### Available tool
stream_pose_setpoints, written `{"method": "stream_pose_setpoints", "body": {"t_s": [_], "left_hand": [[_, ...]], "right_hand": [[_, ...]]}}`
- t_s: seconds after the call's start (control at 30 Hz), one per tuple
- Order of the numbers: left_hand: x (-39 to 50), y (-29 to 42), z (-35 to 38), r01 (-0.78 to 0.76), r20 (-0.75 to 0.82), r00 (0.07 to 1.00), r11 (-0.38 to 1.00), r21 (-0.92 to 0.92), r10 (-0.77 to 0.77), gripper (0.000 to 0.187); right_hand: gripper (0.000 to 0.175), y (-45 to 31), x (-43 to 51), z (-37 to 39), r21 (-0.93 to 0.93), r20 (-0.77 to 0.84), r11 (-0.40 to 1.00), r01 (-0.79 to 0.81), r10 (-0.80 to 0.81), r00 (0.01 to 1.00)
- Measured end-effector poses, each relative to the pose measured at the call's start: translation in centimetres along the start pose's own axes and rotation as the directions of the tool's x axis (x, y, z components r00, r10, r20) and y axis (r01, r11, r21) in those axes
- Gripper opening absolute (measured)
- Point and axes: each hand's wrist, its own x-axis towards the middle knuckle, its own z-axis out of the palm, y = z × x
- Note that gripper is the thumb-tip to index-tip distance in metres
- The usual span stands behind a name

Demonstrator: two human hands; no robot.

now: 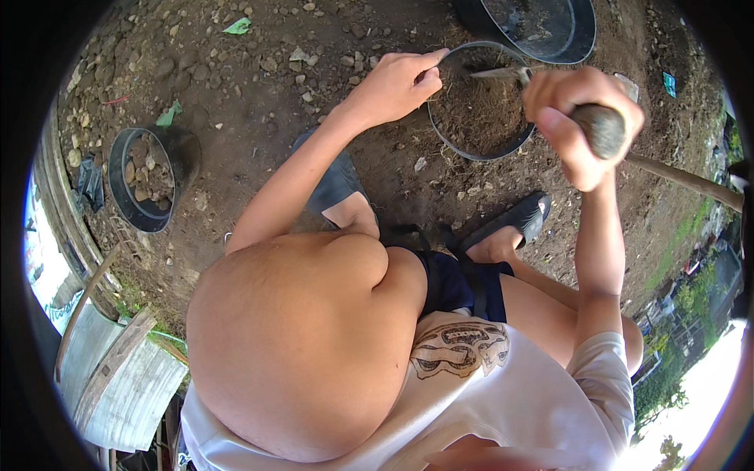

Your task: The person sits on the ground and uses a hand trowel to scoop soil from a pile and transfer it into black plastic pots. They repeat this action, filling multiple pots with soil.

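Observation:
A black bucket (524, 139) holds brown soil (477, 118) mixed with what look like dry roots or fibres. My left hand (409, 85) grips its rim at the left side. In my right hand (583, 120) is a hand tool with a thick, rounded handle (601, 130), its end facing up towards me. The tool's pointed metal blade (499, 73) reaches left over the soil in the bucket. My fist hides the middle of the tool, so its exact kind cannot be told.
Another black bucket (580, 50) stands just beyond, touching or nearly touching the first. To the left, a black bucket (141, 221) contains stones (144, 171). A wooden pole (686, 179) extends right behind my wrist. Corrugated metal sheets (132, 394) lie lower left. My sandalled foot (512, 226) is near the bucket.

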Motion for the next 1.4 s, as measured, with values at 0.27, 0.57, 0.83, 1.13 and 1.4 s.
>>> {"method": "stream_pose_setpoints", "body": {"t_s": [0.27,0.57,0.83,1.13,1.4], "left_hand": [[-1.1,-1.0,0.8,0.079,0.047,0.996,0.995,-0.060,-0.076,0.052],[-1.4,-1.2,1.8,0.174,0.056,0.985,0.932,-0.317,-0.165,0.053],[-0.3,-2.2,1.9,0.147,0.073,0.988,0.957,-0.249,-0.133,0.054],[0.2,-2.2,1.9,0.182,0.137,0.981,0.911,-0.370,-0.140,0.054],[-2.6,-2.6,1.6,0.328,0.093,0.938,0.769,-0.549,-0.334,0.061]], "right_hand": [[0.010,2.0,-0.6,-0.2,-0.020,0.043,0.999,0.040,-0.039,0.998],[0.013,0.3,0.3,-0.7,0.093,-0.013,0.994,0.053,-0.052,0.999],[0.015,0.2,-0.5,-1.8,0.268,0.050,0.963,-0.008,-0.006,0.999],[0.012,0.7,0.6,-1.6,0.191,0.062,0.981,0.017,-0.029,0.998],[0.011,2.0,0.7,-0.2,0.071,0.121,0.997,0.008,-0.017,0.993]]}}
